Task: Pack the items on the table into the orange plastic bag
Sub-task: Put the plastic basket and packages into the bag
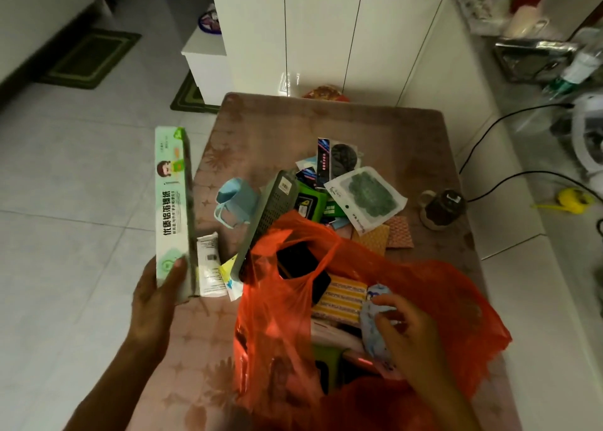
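The orange plastic bag (434,296) stands open on the near part of the table (408,137), with several items inside, among them a yellow striped pack (339,300). My right hand (408,332) reaches into the bag and grips a pale blue patterned pouch (372,323). My left hand (153,303) holds a long light-green foil box (171,208) by its near end, left of the bag over the table's edge. Beyond the bag lie a grey perforated basket (267,215), a blue face mask (236,202), a white tube (210,267) and several packets (365,192).
A dark mug (440,208) stands at the table's right side. White cabinets (326,39) rise behind the table. Cables, a white appliance (587,137) and clutter lie on the floor at right. Green mats (88,58) lie on the tiles at left.
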{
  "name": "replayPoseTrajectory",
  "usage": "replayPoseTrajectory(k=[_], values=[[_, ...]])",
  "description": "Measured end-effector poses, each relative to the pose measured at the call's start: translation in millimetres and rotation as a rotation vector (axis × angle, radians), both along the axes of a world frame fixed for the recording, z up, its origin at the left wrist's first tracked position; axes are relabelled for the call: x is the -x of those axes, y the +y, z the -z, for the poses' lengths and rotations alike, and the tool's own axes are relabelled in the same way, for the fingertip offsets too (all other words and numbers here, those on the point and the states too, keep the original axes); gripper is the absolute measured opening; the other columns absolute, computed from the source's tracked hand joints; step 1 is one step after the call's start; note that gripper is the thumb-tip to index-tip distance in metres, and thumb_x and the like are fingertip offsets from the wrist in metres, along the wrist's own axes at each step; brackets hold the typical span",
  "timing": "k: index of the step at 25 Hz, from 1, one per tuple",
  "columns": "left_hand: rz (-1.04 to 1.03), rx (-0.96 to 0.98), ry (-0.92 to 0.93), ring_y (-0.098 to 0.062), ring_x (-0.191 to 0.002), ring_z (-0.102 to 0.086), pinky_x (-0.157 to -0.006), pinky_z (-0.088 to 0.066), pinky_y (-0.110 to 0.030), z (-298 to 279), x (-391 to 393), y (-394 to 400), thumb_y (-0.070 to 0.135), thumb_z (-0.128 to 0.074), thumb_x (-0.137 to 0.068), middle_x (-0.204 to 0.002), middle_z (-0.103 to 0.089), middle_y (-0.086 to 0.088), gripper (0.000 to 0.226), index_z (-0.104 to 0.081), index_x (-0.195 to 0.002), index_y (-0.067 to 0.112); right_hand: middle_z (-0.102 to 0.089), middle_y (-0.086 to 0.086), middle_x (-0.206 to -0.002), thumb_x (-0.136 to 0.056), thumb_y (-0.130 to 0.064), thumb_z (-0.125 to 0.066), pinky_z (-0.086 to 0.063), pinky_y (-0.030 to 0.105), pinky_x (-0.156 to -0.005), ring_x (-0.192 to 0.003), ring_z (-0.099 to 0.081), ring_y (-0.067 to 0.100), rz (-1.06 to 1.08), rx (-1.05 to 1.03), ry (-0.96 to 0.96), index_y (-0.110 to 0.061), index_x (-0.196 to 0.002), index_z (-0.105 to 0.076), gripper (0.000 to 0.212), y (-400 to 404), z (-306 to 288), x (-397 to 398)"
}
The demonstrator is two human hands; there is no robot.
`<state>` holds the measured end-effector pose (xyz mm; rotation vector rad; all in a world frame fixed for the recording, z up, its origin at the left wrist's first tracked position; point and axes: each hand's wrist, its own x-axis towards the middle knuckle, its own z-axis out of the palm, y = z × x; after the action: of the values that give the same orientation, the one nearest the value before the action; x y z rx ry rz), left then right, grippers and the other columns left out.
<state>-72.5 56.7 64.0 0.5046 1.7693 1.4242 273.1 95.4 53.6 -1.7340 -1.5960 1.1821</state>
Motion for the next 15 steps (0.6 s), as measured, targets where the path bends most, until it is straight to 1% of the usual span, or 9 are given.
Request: replayPoseTrajectory(k=[3,4,6,7,9,10,12,14,15], values=[[0.099,-0.019,0.045,-0.027,-0.088,-0.072,-0.066,-0.060,-0.044,-39.7,-9.0,-7.3,0.038,-0.058,-0.088,-0.110,-0.069,-0.007,0.038,-0.057,-0.124,0.026,-0.070,-0.016,-0.095,-0.091,-0.010,-0.062,-0.052,0.031,-0.073,-0.089,-0.065,0.001,0.001,-0.027,0.094,-0.041,-0.092,-0.066,0.031,14.5,-22.3,3.4],[0.144,-0.031,0.067,-0.025,-0.088,-0.072,-0.064,-0.060,-0.041,-51.1,-18.1,-6.6,0.039,-0.057,-0.087,-0.110,-0.069,-0.006,0.039,-0.057,-0.125,0.027,-0.070,-0.017,-0.097,-0.090,-0.011,-0.063,-0.053,0.034,-0.077,-0.091,-0.065,0.001,0.000,-0.043,0.144,-0.040,-0.096,-0.066,0.030,18.2,-28.8,7.5],[0.236,-0.036,0.141,-0.017,-0.087,-0.072,-0.058,-0.057,-0.024,-64.7,-38.5,-4.3,0.036,-0.056,-0.087,-0.106,-0.071,0.001,0.037,-0.059,-0.123,0.030,-0.071,-0.012,-0.104,-0.089,-0.014,-0.066,-0.053,0.034,-0.083,-0.099,-0.066,0.008,-0.001,-0.051,0.298,-0.033,-0.107,-0.064,0.027,23.4,-43.8,20.9],[0.285,-0.037,0.153,-0.012,-0.083,-0.072,-0.056,-0.055,-0.018,-68.7,-49.7,-4.3,0.035,-0.057,-0.087,-0.101,-0.072,0.003,0.032,-0.060,-0.119,0.033,-0.071,-0.009,-0.107,-0.087,-0.016,-0.068,-0.053,0.032,-0.082,-0.102,-0.067,0.010,0.001,-0.024,0.411,-0.030,-0.114,-0.061,0.032,25.8,-52.3,29.4],[0.453,-0.054,0.075,-0.008,-0.075,-0.071,-0.056,-0.054,-0.018,-72.9,-71.7,-6.0,0.043,-0.067,-0.081,-0.095,-0.075,0.001,0.025,-0.065,-0.106,0.043,-0.070,-0.004,-0.115,-0.078,-0.024,-0.075,-0.054,0.029,-0.080,-0.106,-0.067,0.013,-0.014,0.091,0.649,-0.028,-0.126,-0.051,0.054,32.7,-65.0,46.2],[0.579,-0.064,0.020,-0.010,-0.076,-0.071,-0.059,-0.055,-0.021,-74.4,-82.0,-6.6,0.047,-0.072,-0.077,-0.099,-0.075,0.003,0.028,-0.066,-0.104,0.047,-0.071,-0.002,-0.115,-0.070,-0.031,-0.081,-0.056,0.029,-0.077,-0.105,-0.068,0.016,-0.012,0.158,0.759,-0.027,-0.129,-0.049,0.068,35.8,-69.2,53.1],[0.847,-0.049,-0.044,-0.014,-0.090,-0.070,-0.068,-0.056,-0.026,-71.6,-100.2,-7.3,0.038,-0.068,-0.080,-0.109,-0.071,0.008,0.036,-0.061,-0.113,0.054,-0.074,0.002,-0.103,-0.053,-0.036,-0.090,-0.058,0.032,-0.071,-0.094,-0.072,0.020,0.075,0.273,0.949,-0.018,-0.128,-0.053,0.086,41.0,-69.4,59.2],[0.941,-0.089,0.007,-0.018,-0.100,-0.067,-0.074,-0.056,-0.030,-63.3,-114.5,-7.0,0.037,-0.062,-0.086,-0.115,-0.068,0.006,0.038,-0.057,-0.122,0.049,-0.072,0.006,-0.093,-0.048,-0.035,-0.090,-0.058,0.036,-0.066,-0.084,-0.071,0.022,0.191,0.318,1.037,-0.010,-0.123,-0.057,0.085,44.1,-66.4,49.5],[0.891,-0.120,0.113,-0.018,-0.102,-0.064,-0.076,-0.054,-0.030,-58.9,-120.7,-4.9,0.046,-0.059,-0.086,-0.115,-0.067,0.006,0.036,-0.058,-0.121,0.046,-0.070,0.008,-0.092,-0.049,-0.036,-0.091,-0.058,0.038,-0.067,-0.083,-0.069,0.024,0.216,0.304,1.046,-0.010,-0.118,-0.060,0.081,44.9,-64.2,39.8]])
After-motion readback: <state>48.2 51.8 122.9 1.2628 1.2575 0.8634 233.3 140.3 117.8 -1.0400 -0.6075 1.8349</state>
